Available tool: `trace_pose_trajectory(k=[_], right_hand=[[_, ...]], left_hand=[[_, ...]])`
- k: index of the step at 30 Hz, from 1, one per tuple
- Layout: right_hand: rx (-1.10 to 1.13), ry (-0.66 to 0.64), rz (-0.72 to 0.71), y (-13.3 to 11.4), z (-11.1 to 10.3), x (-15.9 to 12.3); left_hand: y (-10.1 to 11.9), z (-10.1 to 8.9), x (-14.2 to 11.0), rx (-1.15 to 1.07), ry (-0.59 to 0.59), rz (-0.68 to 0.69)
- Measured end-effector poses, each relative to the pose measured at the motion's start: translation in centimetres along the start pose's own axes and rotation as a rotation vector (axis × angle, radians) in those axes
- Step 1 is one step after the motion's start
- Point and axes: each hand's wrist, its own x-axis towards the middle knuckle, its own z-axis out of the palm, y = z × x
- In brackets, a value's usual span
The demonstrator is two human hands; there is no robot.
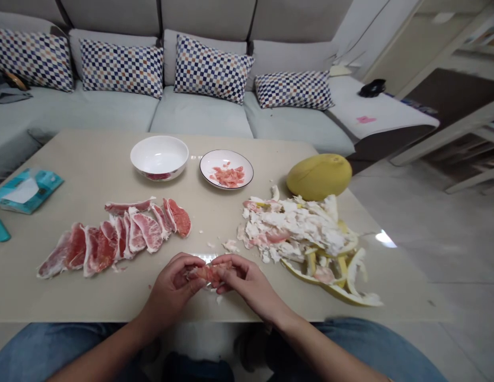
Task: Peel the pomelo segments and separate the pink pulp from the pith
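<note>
My left hand point(173, 286) and my right hand point(242, 280) meet over the near edge of the table, both closed on one pink pomelo segment point(210, 272) held between the fingertips. Left of the hands lies a row of several peeled pink pomelo segments point(111, 239) on the table top. A heap of white pith and yellow peel point(306, 233) lies to the right of my hands. A small plate point(226, 168) with pink pomelo flesh pieces stands farther back.
A white bowl point(159, 157) stands beside the plate. A whole yellow pomelo point(319, 176) rests at the table's point(71, 175) far right. A teal tissue pack point(26, 190) lies at the left edge. Behind is a grey sofa point(199, 114) with checkered cushions.
</note>
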Motion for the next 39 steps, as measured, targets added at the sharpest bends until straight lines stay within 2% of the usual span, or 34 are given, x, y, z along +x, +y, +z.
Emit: trace_pose_trajectory(k=[4, 6, 13, 17, 20, 22, 25, 27, 30, 32, 36, 39], right_hand=[[0.114, 0.026, 0.007, -0.2, -0.1, 0.1], [0.181, 0.03, 0.021, -0.2, -0.1, 0.0], [0.547, -0.094, 0.117, 0.0, -0.1, -0.1], [0.586, -0.11, 0.117, 0.3, 0.1, -0.2], [0.514, -0.087, 0.092, 0.3, 0.0, -0.3], [0.4, -0.052, 0.035, 0.2, -0.1, -0.4], [0.137, -0.041, -0.095, -0.3, -0.3, -0.7], [-0.079, -0.046, -0.192, -0.8, -0.3, -1.0], [-0.391, -0.036, -0.325, -1.6, -0.2, -1.3], [-0.508, -0.052, -0.367, -1.8, -0.1, -1.4], [-0.473, -0.109, -0.337, -1.3, 0.2, -1.3], [-0.503, -0.061, -0.366, -0.8, 0.3, -1.1]], left_hand=[[0.5, 0.0, 0.1, -0.175, -0.045, -0.135], [0.6, 0.0, 0.1, -0.222, -0.044, -0.158], [0.2, -0.2, 0.1, -0.262, -0.011, 0.01], [0.2, -0.3, -0.1, -0.284, -0.03, 0.065], [0.6, -0.3, -0.3, -0.296, -0.045, 0.069], [1.0, -0.3, -0.3, -0.339, -0.097, 0.019], [1.5, -0.2, -0.2, -0.424, -0.215, -0.153], [1.6, -0.2, -0.2, -0.425, -0.248, -0.268], [1.5, -0.2, -0.2, -0.348, -0.287, -0.33], [1.3, -0.3, -0.1, -0.263, -0.292, -0.287], [1.3, -0.2, -0.3, 0.146, -0.149, -0.058], [1.4, -0.1, -0.5, 0.354, -0.085, 0.038]])
